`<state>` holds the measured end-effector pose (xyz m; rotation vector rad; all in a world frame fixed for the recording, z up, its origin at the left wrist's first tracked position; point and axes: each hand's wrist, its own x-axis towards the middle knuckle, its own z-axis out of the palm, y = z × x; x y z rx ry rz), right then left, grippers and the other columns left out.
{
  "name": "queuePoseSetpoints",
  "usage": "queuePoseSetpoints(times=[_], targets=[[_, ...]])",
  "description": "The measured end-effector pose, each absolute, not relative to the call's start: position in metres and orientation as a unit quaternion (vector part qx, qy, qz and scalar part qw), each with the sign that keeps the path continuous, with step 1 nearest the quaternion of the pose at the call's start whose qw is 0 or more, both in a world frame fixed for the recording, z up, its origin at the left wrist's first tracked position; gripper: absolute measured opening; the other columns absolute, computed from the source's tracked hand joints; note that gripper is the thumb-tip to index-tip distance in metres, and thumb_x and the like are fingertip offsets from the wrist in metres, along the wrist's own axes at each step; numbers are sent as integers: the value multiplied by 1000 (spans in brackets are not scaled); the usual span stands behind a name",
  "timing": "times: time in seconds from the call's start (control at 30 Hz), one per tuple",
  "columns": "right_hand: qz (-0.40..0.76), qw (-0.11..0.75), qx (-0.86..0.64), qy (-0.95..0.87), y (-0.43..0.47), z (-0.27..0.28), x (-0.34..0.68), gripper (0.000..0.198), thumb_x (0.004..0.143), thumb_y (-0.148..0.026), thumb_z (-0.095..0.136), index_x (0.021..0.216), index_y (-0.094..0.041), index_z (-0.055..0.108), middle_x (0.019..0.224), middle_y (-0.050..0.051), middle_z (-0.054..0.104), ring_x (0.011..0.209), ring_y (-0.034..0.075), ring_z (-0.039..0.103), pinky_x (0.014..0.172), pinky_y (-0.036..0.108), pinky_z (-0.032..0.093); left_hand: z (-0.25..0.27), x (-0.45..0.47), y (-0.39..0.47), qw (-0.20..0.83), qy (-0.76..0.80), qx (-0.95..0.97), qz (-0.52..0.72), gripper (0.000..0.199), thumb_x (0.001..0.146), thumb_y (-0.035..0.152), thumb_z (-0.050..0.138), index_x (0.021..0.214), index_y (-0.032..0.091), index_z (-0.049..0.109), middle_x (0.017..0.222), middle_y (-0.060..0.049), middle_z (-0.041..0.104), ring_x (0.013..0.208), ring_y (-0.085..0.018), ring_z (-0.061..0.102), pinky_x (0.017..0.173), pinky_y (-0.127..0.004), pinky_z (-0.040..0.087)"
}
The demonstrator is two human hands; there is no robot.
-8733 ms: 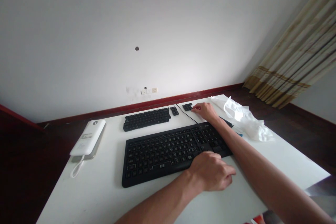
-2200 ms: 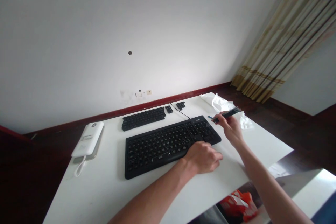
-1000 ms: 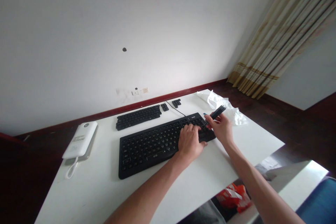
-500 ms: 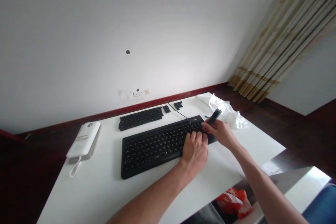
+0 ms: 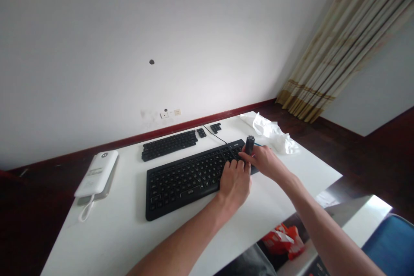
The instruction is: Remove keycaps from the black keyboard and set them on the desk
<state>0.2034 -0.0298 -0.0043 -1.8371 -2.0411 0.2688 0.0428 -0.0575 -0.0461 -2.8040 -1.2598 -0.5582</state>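
Observation:
A black keyboard [image 5: 186, 183] lies on the white table, bare of keycaps over most of its surface. My left hand [image 5: 235, 181] is on its right part, fingers bent over the top and holding it, the thumb mostly hidden. Beside it, my right hand [image 5: 261, 158] is closed around an upright black handle-like tool [image 5: 249, 144]. The tool's lower end, over the right end of the keyboard, is hidden by my fingers, so its kind is unclear. Behind the keyboard lie removed black keycaps, laid out in a large block [image 5: 170, 144] and two small groups.
A white power bank [image 5: 97, 173] with a strap lies on the table's [image 5: 119, 228] left side. Crumpled white plastic [image 5: 273, 131] is at the far right corner. The keyboard cable [image 5: 215, 134] runs toward the wall. A red bag [image 5: 284, 241] shows below the front edge.
The black tool has gone from leaning right to nearly upright in my right hand. My left hand stays on the keyboard. The whole view has shifted slightly.

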Motion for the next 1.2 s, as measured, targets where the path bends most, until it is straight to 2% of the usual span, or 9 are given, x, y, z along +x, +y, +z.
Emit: queuePoseSetpoints(times=[0.27, 0.6, 0.77, 0.97, 1.1, 1.2], targets=[[237, 300, -608, -696, -28, -15, 226, 31, 95, -51, 59, 89, -22, 67, 72, 1, 71, 64, 20, 65, 65, 31, 51, -41, 40, -59, 5, -393, -901, -182, 45, 100, 28, 54, 141, 11, 55, 108, -12, 66, 99, -26, 58, 83, -42, 44], [346, 386, -560, -646, -13, -41, 245, 42, 91, -61, 63, 83, -20, 67, 78, 4, 72, 69, 19, 66, 70, 34, 58, -42, 39, -59, -14, -391, -902, -184, 45, 99, 28, 56, 142, 15, 55, 108, -10, 65, 100, -26, 56, 84, -40, 45], [337, 427, -577, -609, -12, -46, 243, 42, 87, -62, 69, 86, -19, 69, 76, 5, 73, 67, 19, 68, 68, 33, 60, -41, 39, -58, -18, -394, -901, -181, 47, 98, 30, 59, 143, 17, 54, 110, -10, 65, 101, -26, 56, 86, -41, 46], [307, 516, -627, -496, -11, -47, 243, 49, 81, -66, 74, 89, -18, 70, 77, 7, 76, 71, 23, 73, 72, 36, 65, -42, 40, -56, -33, -398, -897, -191, 49, 96, 30, 62, 143, 19, 54, 109, -8, 65, 101, -26, 56, 88, -41, 47], [312, 525, -632, -478, -14, -50, 247, 50, 80, -66, 75, 89, -17, 70, 77, 8, 77, 69, 23, 74, 70, 36, 66, -40, 40, -46, -49, -415, -887, -197, 61, 91, 41, 70, 145, 19, 52, 116, -10, 62, 107, -28, 55, 93, -41, 48], [315, 537, -633, -460, -17, -50, 246, 50, 79, -65, 77, 90, -16, 70, 77, 9, 77, 67, 22, 73, 67, 34, 66, -39, 41, -34, -69, -418, -884, -198, 62, 85, 50, 75, 138, 20, 58, 116, -10, 60, 109, -29, 54, 95, -42, 47]])
